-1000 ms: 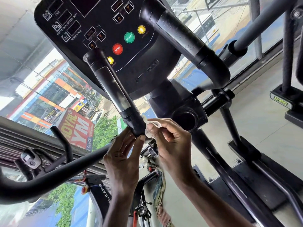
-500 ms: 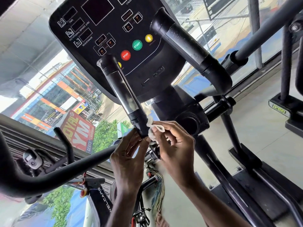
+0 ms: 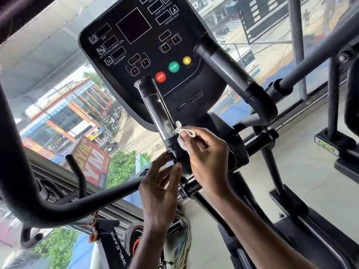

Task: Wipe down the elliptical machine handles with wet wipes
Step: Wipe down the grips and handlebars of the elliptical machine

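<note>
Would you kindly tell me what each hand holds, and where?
The right hand pinches a crumpled wipe around its middle, against the handle. The left hand grips that handle at its lower black end.

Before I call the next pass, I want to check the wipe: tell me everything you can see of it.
The wet wipe is a small white sheet, thin and soft-looking, crumpled into a wad. The right hand pinches it between thumb and fingertips and holds it against the right side of the black handle, where the shiny section ends. One corner sticks up free. Dampness or dirt cannot be told.
</note>
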A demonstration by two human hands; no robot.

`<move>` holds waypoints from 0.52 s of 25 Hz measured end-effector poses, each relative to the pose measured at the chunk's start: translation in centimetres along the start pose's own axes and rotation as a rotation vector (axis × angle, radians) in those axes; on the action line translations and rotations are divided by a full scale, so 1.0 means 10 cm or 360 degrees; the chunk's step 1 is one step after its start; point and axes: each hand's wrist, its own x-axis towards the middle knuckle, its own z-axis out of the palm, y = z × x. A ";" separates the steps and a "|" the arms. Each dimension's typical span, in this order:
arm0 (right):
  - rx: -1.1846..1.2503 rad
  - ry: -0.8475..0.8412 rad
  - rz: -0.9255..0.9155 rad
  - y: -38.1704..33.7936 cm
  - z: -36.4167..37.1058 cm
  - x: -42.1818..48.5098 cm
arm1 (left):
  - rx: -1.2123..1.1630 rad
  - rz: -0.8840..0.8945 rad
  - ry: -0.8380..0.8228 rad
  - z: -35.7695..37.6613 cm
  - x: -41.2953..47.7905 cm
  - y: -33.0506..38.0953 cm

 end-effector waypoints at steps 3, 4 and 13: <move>-0.0023 -0.0043 0.0013 0.02 -0.02 0.07 | 0.0043 0.0069 -0.0053 0.00 0.05 0.00; -0.0018 -0.0077 0.0026 0.04 -0.06 0.04 | 0.0047 0.0057 -0.0053 0.00 0.06 -0.01; 0.0168 -0.0159 0.0096 -0.02 -0.08 0.05 | -0.0046 -0.0031 -0.0010 0.03 0.17 0.02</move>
